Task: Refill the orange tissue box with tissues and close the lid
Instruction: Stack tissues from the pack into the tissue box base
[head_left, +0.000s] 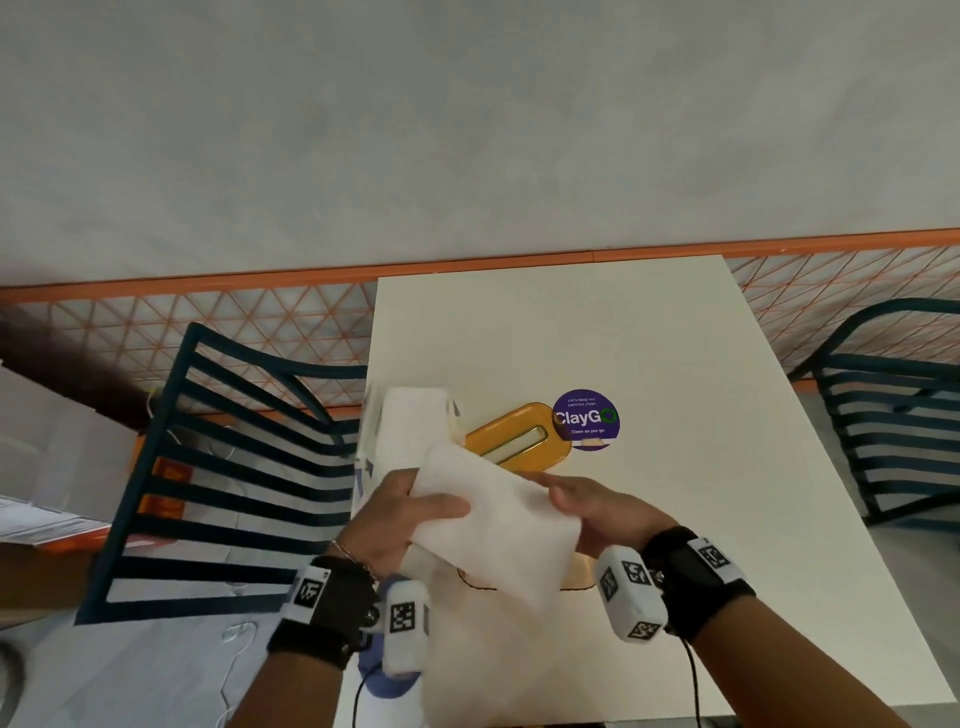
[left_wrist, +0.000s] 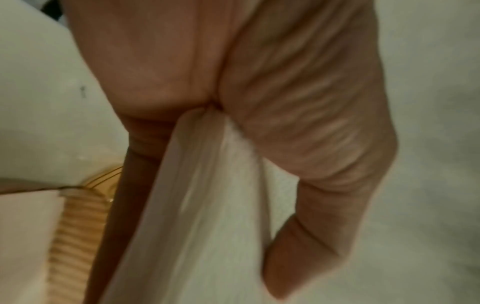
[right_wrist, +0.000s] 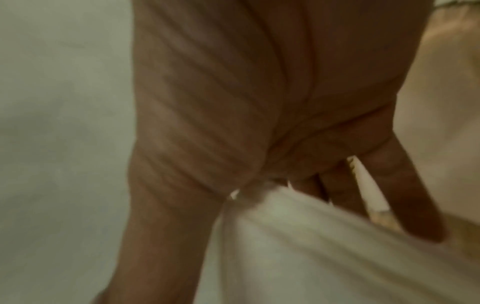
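Both hands hold a thick stack of white tissues (head_left: 498, 514) low over the near part of the white table (head_left: 675, 353). My left hand (head_left: 436, 512) grips its left end, thumb on top. My right hand (head_left: 566, 493) holds the right end, with the tissues (right_wrist: 311, 236) between thumb and fingers. Under the stack shows only a sliver of the orange tissue box (head_left: 579, 574), whose ribbed wall (left_wrist: 75, 226) appears in the left wrist view. The orange lid (head_left: 511, 436), with its slot, lies flat on the table beyond the hands. The tissues (left_wrist: 202, 185) run between my left thumb and fingers.
A white tissue pack (head_left: 410, 421) stands at the table's left edge, beside the lid. A purple ClayGo sticker (head_left: 586, 419) is stuck on the table. Dark slatted chairs stand at left (head_left: 234, 467) and right (head_left: 898, 415). A blue object (head_left: 387, 670) lies under my left wrist.
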